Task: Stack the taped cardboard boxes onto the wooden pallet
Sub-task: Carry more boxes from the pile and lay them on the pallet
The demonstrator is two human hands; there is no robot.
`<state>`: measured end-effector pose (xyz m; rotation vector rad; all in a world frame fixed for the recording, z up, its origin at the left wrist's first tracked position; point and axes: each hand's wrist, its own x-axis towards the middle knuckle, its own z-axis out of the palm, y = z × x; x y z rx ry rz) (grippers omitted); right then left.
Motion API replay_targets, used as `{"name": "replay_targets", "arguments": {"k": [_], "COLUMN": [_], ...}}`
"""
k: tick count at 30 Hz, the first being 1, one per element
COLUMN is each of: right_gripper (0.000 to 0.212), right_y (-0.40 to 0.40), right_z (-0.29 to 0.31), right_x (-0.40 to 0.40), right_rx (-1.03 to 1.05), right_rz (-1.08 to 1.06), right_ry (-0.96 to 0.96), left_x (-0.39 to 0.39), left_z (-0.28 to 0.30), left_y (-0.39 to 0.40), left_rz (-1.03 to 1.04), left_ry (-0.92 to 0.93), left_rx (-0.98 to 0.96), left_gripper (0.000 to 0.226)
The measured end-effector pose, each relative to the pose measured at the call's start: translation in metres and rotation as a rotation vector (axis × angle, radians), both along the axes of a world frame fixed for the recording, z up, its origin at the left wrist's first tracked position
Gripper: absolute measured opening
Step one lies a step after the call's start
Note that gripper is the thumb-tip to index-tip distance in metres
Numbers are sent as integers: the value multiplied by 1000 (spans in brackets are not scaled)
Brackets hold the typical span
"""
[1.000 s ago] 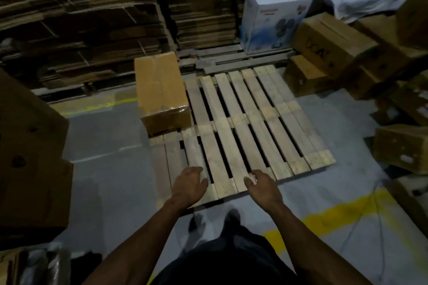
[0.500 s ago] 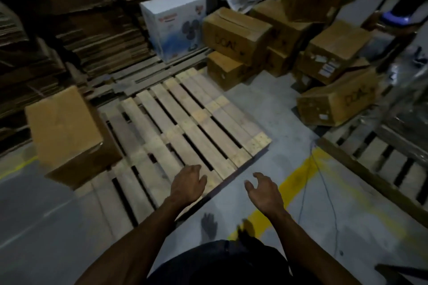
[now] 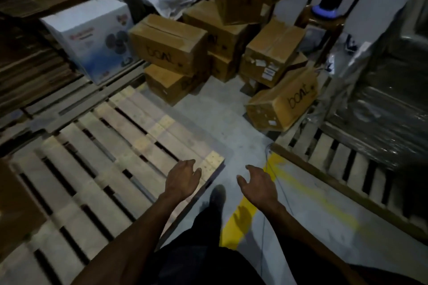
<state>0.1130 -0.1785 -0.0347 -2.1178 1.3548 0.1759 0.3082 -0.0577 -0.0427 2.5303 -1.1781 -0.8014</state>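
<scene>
Both hands, left (image 3: 183, 178) and right (image 3: 258, 184), are empty, each grip loosely open. The brown taped cardboard boxes (image 3: 283, 103) lie ahead and rightward, nearer the right hand; the slatted wooden pallet (image 3: 97, 157) lies left.

Before us and to our left lies the wooden pallet (image 3: 97, 169) on the floor (image 3: 231, 122). Beyond its far right corner sits a heap of cardboard boxes (image 3: 222, 48), some stacked on others. Left of the heap stands a fan carton (image 3: 90, 37). A second pallet (image 3: 347, 169) lies to our right.
</scene>
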Motion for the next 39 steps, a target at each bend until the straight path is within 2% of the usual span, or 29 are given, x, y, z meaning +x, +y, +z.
{"name": "replay_targets", "arguments": {"k": [2,4,9,12,16,20,21,24,26,31,34,39], "right_gripper": [64,63,63,63,63,93,91,62,61,62,61,56], "right_y": [-44,-88,-200,-268,-340,-409,-428,-484,-528,-629,-685,-753], "right_z": [-6,-8,5,13,25,9,5,1,-6,1,15,31], "right_x": [15,30,75,107,152,201,215,261,292,369,415,477], "right_rx": [-8,-9,33,10,-10,-10,6,46,57,74,47,35], "right_rz": [7,28,30,23,31,118,126,149,209,347,428,467], "right_ry": [10,33,80,58,55,13,10,5,4,28,19,-22], "left_x": [21,41,90,122,160,196,204,231,253,309,341,393], "left_z": [-16,-26,-25,-15,-4,-8,-10,-16,-20,-4,11,24], "left_y": [-45,-86,-180,-241,-307,-360,-373,-414,-448,-531,-577,-648], "left_rz": [25,40,27,4,17,86,105,179,254,406,472,480], "left_ry": [7,17,17,-18,-71,-67,-63,-46,-36,-52,-85,-122], "left_rx": [0,26,87,83,65,74,79,92,111,120,79,25], "left_gripper": [53,51,73,55,51,54,59,78,79,60,60,44]}}
